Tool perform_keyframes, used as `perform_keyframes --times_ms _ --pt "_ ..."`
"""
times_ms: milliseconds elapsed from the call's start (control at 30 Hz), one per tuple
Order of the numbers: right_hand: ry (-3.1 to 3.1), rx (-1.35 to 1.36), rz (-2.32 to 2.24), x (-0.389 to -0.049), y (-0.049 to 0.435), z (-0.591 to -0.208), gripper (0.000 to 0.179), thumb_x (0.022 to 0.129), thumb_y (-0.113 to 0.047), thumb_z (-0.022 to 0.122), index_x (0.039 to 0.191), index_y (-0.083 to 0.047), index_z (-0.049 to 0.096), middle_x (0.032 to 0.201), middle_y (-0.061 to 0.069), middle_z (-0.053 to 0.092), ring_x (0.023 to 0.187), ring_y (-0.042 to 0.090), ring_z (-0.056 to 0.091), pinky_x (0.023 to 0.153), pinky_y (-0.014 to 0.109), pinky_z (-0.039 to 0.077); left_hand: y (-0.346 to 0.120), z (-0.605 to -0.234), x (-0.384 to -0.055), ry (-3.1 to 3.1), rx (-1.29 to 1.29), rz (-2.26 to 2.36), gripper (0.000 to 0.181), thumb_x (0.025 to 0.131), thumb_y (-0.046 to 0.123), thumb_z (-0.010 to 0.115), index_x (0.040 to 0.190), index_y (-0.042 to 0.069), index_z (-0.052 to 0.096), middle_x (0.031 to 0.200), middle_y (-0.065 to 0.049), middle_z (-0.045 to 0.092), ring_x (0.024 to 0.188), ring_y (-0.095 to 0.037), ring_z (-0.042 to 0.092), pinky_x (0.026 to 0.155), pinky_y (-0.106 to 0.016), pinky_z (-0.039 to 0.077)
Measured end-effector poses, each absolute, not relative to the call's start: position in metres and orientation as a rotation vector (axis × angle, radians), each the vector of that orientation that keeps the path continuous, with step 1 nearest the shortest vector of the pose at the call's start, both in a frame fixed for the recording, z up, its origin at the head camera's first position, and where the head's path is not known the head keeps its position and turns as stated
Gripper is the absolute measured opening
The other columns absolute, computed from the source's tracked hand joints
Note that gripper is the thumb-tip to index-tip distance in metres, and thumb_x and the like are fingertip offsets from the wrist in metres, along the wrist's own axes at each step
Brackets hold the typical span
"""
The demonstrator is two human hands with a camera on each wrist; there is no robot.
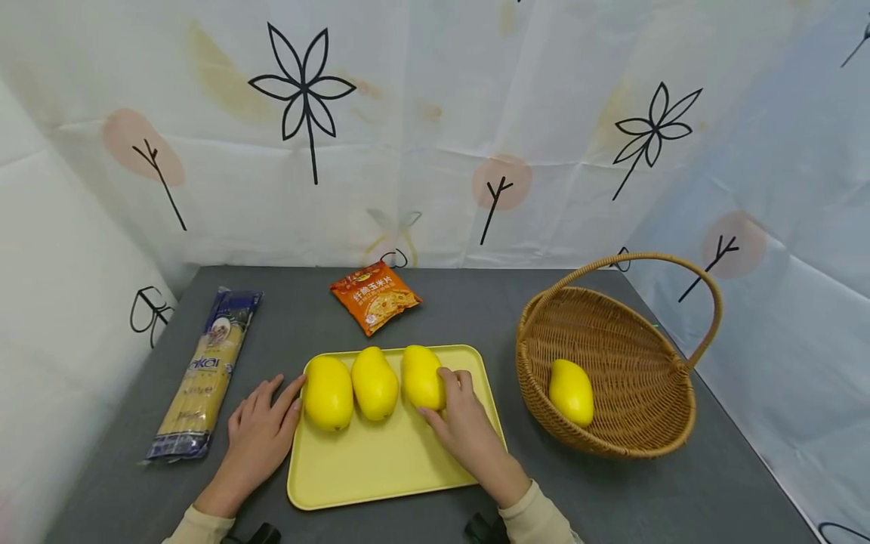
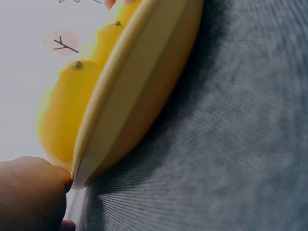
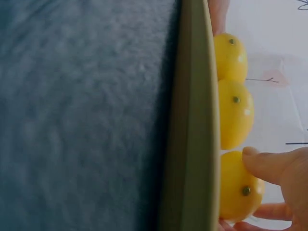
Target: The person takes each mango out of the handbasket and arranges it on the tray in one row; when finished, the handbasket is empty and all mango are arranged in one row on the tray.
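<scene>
Three yellow lemons lie in a row along the far side of a yellow tray (image 1: pixel 387 476). My right hand (image 1: pixel 469 434) grips the right lemon (image 1: pixel 421 378), thumb on its near side and fingers round its right. In the right wrist view the thumb (image 3: pixel 269 166) presses on that lemon, by its stem end. The middle lemon (image 1: pixel 375 384) is beside it. At the tray's left rim rests my left hand (image 1: pixel 261 434), fingers spread, fingertips close by the left lemon (image 1: pixel 328 393). The left wrist view shows the left thumb (image 2: pixel 33 192) right at the tray's corner.
To the right stands a wicker basket (image 1: pixel 632 363) with a tall handle and one lemon (image 1: pixel 571 393) inside. A pack of spaghetti (image 1: pixel 204 378) lies on the left of the grey table (image 1: pixel 734 483). Behind the tray is an orange snack bag (image 1: pixel 376 297). Patterned cloth hangs at the back.
</scene>
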State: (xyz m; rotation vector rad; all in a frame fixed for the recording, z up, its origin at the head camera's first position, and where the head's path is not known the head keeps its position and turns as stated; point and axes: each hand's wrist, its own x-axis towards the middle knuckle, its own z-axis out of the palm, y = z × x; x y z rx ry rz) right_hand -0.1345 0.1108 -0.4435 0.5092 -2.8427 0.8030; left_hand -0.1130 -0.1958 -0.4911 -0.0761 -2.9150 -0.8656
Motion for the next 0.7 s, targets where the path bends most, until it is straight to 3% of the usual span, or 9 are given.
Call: perform_keyframes --times_ms 700 --pt "-2.866 0.498 0.830 -0.1351 0.1052 -0.4450 0.068 0.083 -0.036 0.074 0.132 -0.001 0.044 0.108 0.011 0.047 0.076 0.014 0.051 0.067 0.027 0.049 -0.1955 -0.4904 -0.1132 -2.931 -0.069 -0.862 0.048 0.105 0.036 0.034 0.148 0.017 0.039 0.148 -0.026 0.029 0.136 -0.050 0.019 0.101 -0.070 0.010"
